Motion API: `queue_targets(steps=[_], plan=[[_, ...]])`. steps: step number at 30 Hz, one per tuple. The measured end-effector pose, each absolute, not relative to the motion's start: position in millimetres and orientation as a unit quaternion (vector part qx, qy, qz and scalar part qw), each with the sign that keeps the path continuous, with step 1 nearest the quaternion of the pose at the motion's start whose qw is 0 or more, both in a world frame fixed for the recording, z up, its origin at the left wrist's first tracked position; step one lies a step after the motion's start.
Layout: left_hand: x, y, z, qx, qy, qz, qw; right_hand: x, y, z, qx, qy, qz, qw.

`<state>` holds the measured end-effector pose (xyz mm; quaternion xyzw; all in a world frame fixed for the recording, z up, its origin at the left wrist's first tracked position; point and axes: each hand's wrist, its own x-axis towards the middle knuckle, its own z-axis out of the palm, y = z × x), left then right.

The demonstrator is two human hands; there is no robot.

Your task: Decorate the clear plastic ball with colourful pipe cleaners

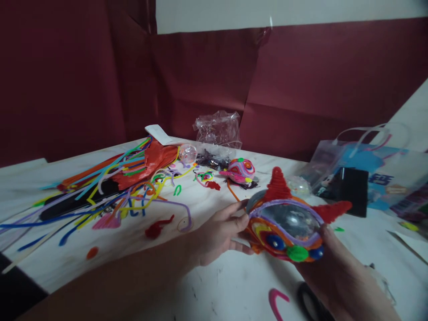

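A round craft figure (290, 227) made of coiled pipe cleaners is held up between both hands. It has two red pointed ears, blue eyes, a green nose and a shiny clear dome edged in purple. My left hand (224, 232) grips its left side, thumb and fingers bent against the rim. On its right lower side rests my right hand (341, 267), closed around the edge, its fingers largely hidden behind the figure. Below it on the white table (214, 290) lies a pink bent pipe cleaner (277, 303), beside black-handled scissors (309, 301), partly covered by my right hand.
Loose pipe cleaners (130, 165) spread over the left, with a red wrapper (157, 160). Farther back are a pink craft figure (240, 170), a clear bag (219, 129) and a clear ball (187, 153). A black phone-like object (354, 191) leans against a plastic bag (377, 156) at right.
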<state>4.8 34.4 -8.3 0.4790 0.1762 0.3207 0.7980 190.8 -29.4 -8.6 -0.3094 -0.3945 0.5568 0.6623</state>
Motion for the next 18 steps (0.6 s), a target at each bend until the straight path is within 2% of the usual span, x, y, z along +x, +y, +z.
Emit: queue_targets(steps=[5,11,15,18], plan=[[1.1,33.8,-10.1,0.469,0.139,0.284,0.824,183.9,-31.2,-13.7,-0.315,-0.392,0.579,0.642],[3.4,35.9,-12.0,0.416,0.118,0.224,0.873,185.4,-32.0,-17.5,-0.344,-0.439,0.529,0.639],[7.5,36.0,-18.4,0.425,0.149,0.239,0.861,188.1,-33.9,-16.1,-0.406,-0.467,0.479,0.623],[7.9,36.0,-22.2,0.444,0.115,0.266,0.848,187.4,-36.9,-13.6,-0.456,-0.475,0.433,0.615]])
